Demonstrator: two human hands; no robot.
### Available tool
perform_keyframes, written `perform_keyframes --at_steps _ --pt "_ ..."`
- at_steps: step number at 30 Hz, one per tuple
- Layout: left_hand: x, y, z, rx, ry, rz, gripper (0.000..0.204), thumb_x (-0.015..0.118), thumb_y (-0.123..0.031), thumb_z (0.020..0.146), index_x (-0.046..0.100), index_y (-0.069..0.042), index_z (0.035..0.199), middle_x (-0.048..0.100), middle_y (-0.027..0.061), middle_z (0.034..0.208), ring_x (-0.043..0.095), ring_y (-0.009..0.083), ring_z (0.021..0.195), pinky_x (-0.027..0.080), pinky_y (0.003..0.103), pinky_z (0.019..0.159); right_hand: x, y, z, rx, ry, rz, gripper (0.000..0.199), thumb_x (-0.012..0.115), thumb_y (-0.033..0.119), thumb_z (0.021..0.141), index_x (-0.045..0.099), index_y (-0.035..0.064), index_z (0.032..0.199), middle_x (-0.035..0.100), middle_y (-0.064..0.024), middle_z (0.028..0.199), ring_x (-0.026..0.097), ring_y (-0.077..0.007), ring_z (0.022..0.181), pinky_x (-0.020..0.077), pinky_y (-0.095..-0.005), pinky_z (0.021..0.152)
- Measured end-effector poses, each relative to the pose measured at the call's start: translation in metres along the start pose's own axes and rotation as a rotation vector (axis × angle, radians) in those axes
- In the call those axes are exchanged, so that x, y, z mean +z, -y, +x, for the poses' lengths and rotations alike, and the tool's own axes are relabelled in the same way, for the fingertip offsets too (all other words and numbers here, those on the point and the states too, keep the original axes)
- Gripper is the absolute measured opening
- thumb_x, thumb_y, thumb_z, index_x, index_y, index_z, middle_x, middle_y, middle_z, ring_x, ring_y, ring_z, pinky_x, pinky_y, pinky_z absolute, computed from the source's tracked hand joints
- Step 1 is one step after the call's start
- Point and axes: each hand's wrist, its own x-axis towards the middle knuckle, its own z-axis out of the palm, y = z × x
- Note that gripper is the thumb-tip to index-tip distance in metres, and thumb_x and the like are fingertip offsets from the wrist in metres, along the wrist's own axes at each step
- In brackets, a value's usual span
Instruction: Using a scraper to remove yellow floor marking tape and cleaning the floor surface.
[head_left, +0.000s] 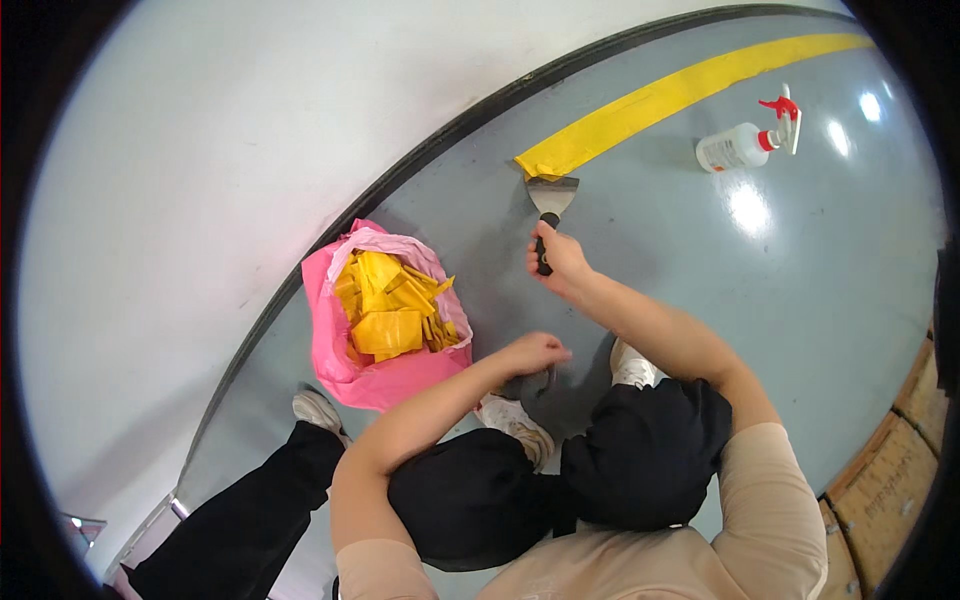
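Grey floor [640, 235]: the right hand [562, 264] grips a black-handled scraper [552, 203], apparently angled to meet the yellow floor tape [690, 92]; left hand [536, 352] curled, contents unclear.

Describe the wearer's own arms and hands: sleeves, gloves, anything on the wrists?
The left hand and right hand are bare, no gloves. The left arm and right arm are bare below short beige fabric sleeves ending above the elbows. No watch, bracelet or cable shows on either arm.
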Motion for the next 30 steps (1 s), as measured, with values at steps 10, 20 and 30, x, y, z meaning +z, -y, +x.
perform_keyframes --at_steps 10,20,30 --pt "-0.047 0.009 -0.008 0.072 -0.694 -0.767 0.041 0.039 -0.038 0.095 0.059 -0.003 0.103 0.064 0.0057 0.089 0.058 0.0136 0.081 0.043 0.027 0.074 0.024 -0.014 0.013 -0.102 -0.01 0.093 0.023 0.045 0.028 0.094 0.043 0.0056 0.095 0.048 -0.0079 0.074 0.05 -0.0182 0.061 0.0464 -0.0333 0.051" --pt "-0.027 0.026 -0.016 0.083 -0.971 -0.639 0.058 0.032 -0.047 0.095 0.064 0.001 0.085 0.065 0.0103 0.081 0.058 0.0179 0.075 0.043 0.031 0.075 0.035 -0.024 0.021 -0.142 0.052 0.136 0.022 0.046 0.027 0.093 0.044 0.005 0.09 0.048 -0.0075 0.074 0.049 -0.0179 0.059 0.0472 -0.0312 0.051" --pt "-0.038 0.03 -0.012 -0.032 -1.114 -1.041 0.055 0.034 -0.043 0.095 0.064 0.0 0.077 0.064 0.0095 0.075 0.057 0.0172 0.071 0.043 0.03 0.071 0.046 -0.061 0.005 -0.001 0.06 0.075 0.022 0.047 0.025 0.093 0.043 0.0036 0.088 0.048 -0.0084 0.072 0.05 -0.0189 0.058 0.0495 -0.0349 0.052"
